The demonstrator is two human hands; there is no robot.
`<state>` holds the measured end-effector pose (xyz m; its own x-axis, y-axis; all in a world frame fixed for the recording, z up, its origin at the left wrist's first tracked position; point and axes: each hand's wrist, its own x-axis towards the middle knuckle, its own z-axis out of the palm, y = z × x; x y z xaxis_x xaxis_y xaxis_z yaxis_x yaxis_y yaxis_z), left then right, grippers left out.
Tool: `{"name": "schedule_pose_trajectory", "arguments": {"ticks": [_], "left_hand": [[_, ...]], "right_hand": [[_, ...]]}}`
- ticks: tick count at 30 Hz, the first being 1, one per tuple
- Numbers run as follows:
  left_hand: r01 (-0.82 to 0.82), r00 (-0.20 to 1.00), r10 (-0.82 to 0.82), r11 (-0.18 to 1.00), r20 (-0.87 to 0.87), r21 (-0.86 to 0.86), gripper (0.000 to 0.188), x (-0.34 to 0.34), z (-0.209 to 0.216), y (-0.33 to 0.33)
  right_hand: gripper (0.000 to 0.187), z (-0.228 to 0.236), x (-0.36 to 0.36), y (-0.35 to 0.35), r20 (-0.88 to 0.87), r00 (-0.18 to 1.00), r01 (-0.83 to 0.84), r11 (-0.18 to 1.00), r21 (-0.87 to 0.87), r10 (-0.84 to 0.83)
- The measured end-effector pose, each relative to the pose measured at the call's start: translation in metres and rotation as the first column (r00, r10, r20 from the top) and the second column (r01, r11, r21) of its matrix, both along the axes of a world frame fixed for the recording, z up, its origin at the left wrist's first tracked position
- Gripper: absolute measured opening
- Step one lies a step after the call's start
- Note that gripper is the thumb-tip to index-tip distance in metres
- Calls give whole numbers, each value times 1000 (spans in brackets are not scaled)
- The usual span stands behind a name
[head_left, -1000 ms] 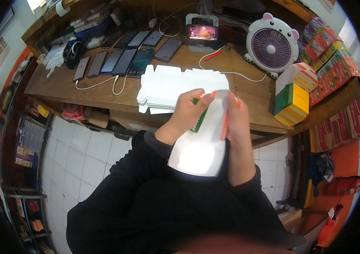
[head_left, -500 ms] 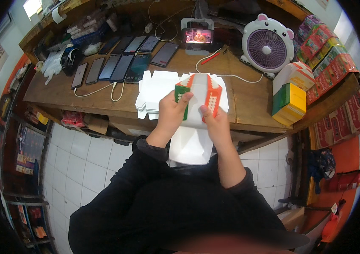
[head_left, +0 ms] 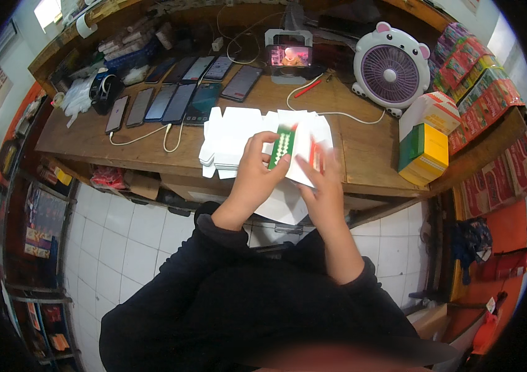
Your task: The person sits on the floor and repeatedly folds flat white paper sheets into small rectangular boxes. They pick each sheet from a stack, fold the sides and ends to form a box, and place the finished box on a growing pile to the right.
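Note:
Over the table's front edge I hold a partly folded cardboard box [head_left: 299, 144], white inside with green and orange printed sides. Its white lid part [head_left: 283, 208] hangs down toward my lap. My left hand [head_left: 252, 180] is closed on the green side, thumb at its lower edge. On the orange side is my right hand [head_left: 322, 192], with the panel between thumb and fingers; those fingers are blurred by motion. Behind and left of the box lies a stack of flat white box blanks [head_left: 229, 139], with more white blanks [head_left: 325, 127] partly hidden behind my hands.
Several phones [head_left: 179, 102] lie at the back left, some with white cables. A propped phone [head_left: 290, 56] shows a picture. A bear-shaped fan [head_left: 390, 74], a yellow-green folded box [head_left: 423, 154] and colourful packets [head_left: 483, 102] line the right. A red pen [head_left: 308, 88] lies beyond the blanks.
The box has tilted and shifted right, its side panels closer together. My left hand has moved right along the green side. The white lid part has swung and is more covered.

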<state>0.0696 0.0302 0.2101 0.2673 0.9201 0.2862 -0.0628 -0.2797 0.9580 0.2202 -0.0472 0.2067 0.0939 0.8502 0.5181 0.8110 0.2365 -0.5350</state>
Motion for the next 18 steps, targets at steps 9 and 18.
{"name": "schedule_pose_trajectory", "arguments": {"ticks": [9,18], "left_hand": [[277,918,-120,875,-378,397,27,-8,11,0],[365,931,-363,929,-38,68,33,15,-21,-18]], "right_hand": [[51,-27,26,-11,-445,870,-156,975,158,211],[117,-98,-6,-69,-987,10,-504,853,136,163]]}}
